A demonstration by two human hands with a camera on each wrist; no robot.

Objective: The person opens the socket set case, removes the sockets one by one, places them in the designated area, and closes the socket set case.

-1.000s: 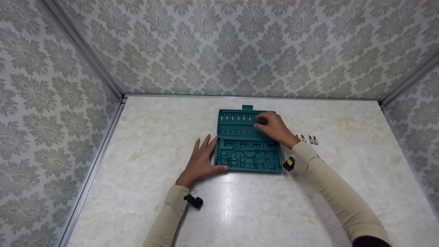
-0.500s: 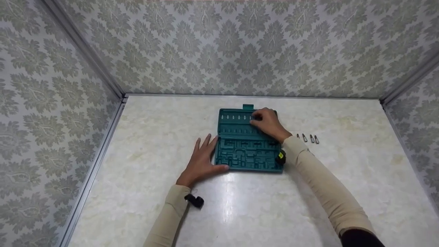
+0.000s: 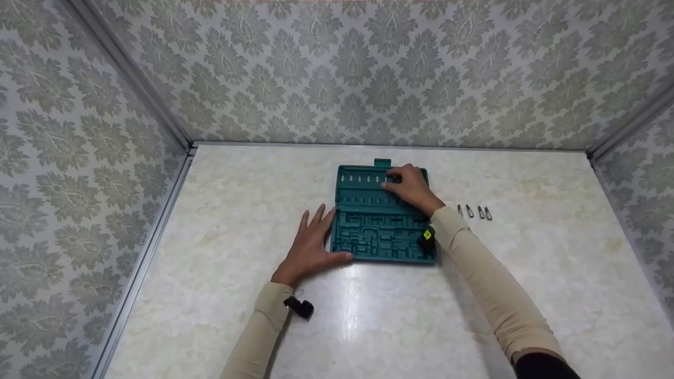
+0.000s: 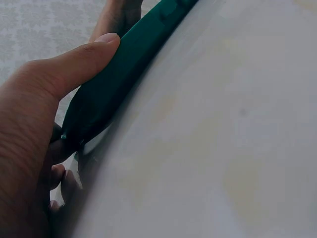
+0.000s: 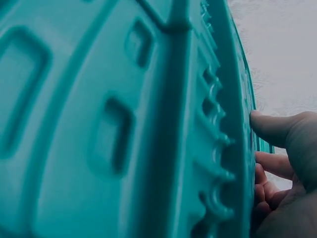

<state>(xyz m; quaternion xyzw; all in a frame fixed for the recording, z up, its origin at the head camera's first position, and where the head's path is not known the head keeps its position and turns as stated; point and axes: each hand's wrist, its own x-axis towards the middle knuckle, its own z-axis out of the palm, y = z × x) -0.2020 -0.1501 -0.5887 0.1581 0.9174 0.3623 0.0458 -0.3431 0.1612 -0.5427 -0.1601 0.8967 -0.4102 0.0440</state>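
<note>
An open green plastic tool case (image 3: 387, 258) lies on the table, lid part at the far side. Silvery screwdriver bits (image 3: 359, 179) stand in a row along the lid's upper strip. At the right end of that row my right hand (image 3: 413, 187) has thumb and index finger closed round a small bit, mostly hidden by the fingers. In the right wrist view the thumb (image 5: 277, 126) sits at the case's far edge. My left hand (image 3: 310, 250) is spread at the case's near left corner, its thumb (image 4: 94, 57) on the near rim and its fingers along the left side.
Several loose screwdriver bits (image 3: 481, 212) lie on the pale marbled table (image 3: 221, 221) to the right of the case. A patterned wall (image 3: 337, 73) stands behind the table, and another rises at the left.
My right hand has moved slightly left along the lid's row of bits, then nearly stopped. The right forearm has swung left. My left hand keeps its place on the case.
</note>
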